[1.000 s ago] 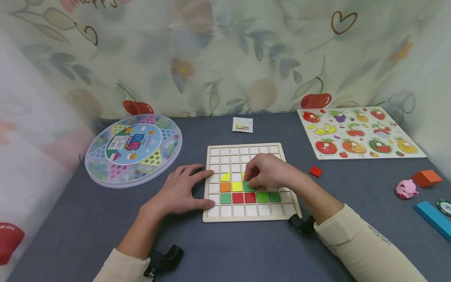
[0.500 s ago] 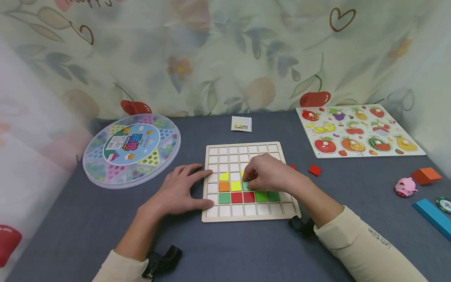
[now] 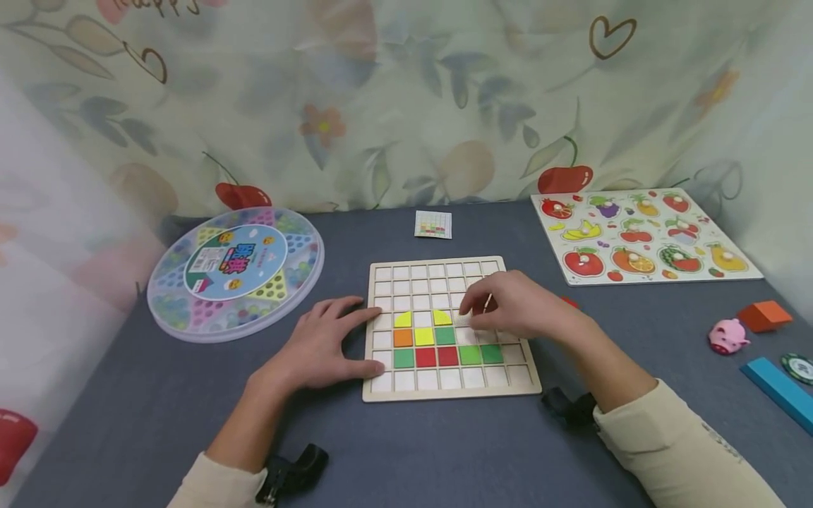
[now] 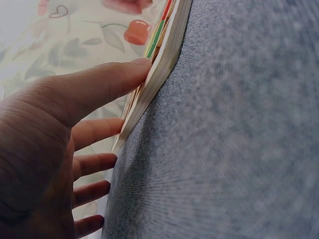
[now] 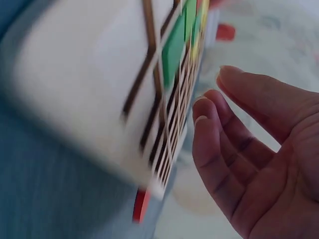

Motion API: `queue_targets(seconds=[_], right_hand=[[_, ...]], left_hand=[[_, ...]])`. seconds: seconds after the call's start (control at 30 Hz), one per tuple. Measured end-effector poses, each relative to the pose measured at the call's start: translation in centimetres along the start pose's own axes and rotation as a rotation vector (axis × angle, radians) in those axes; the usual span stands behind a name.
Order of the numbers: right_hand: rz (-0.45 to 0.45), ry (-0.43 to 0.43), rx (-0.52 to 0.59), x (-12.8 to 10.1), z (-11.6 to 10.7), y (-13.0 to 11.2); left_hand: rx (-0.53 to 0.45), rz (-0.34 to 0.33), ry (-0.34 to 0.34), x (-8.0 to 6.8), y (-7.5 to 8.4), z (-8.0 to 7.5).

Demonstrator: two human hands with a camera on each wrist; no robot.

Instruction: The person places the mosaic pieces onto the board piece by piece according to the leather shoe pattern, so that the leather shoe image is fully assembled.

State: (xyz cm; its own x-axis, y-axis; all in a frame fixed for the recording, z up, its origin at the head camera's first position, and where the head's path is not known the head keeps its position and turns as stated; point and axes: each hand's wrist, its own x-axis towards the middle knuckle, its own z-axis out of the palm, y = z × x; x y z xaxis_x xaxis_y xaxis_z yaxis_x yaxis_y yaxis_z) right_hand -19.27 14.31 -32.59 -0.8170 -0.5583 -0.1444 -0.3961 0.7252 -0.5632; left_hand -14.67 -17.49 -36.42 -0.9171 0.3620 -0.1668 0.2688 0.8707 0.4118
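A wooden grid board (image 3: pixel 452 396) lies on the dark cloth, with coloured tiles in some of its cells. A bottom row of green, red and green tiles shows, topped by an orange tile (image 3: pixel 403 338), a yellow tile (image 3: pixel 424 336) and a green tile (image 3: pixel 445 336). Two yellow pieces with a curved edge (image 3: pixel 442 317) sit higher. My left hand (image 3: pixel 324 346) rests its thumb and index finger, fairly straight, on the board's left edge. Over the right part of the board hovers my right hand (image 3: pixel 514 303); in the right wrist view its thumb and fingers are apart, holding nothing.
A small pattern card (image 3: pixel 433 224) lies behind the board. At left is a round Chinese checkers box (image 3: pixel 235 275); at right a fruit puzzle board (image 3: pixel 648 240), pink pig (image 3: pixel 728 336), orange block (image 3: pixel 765 317) and blue bar (image 3: pixel 780 389). A red tile (image 3: pixel 570 301) peeks out behind my right wrist.
My right hand has let go of the green tile, which now lies in its cell, and has shifted right. The left hand stays put on the board's edge.
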Motion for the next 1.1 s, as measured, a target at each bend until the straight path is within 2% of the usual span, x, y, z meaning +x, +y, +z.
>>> queue_targets(seconds=[0.3, 0.6, 0.83, 0.97, 1.1], right_hand=[[0.157, 0.050, 0.040, -3.0, -3.0, 4.1], [0.271, 0.082, -0.056, -4.7, -4.4, 7.8], [0.357, 0.049, -0.074, -4.9, -4.4, 8.7], [0.363, 0.049, -0.034, -4.8, -4.3, 8.7], [0.351, 0.094, 0.058, -4.8, -4.4, 8.5]], left_hand=[[0.000, -0.001, 0.002, 0.0, 0.1, 0.0], [0.003, -0.002, 0.001, 0.0, 0.0, 0.1], [-0.003, -0.009, -0.003, 0.0, 0.0, 0.1], [-0.007, -0.006, -0.002, 0.0, -0.1, 0.1], [-0.005, -0.006, -0.005, 0.1, -0.1, 0.1]])
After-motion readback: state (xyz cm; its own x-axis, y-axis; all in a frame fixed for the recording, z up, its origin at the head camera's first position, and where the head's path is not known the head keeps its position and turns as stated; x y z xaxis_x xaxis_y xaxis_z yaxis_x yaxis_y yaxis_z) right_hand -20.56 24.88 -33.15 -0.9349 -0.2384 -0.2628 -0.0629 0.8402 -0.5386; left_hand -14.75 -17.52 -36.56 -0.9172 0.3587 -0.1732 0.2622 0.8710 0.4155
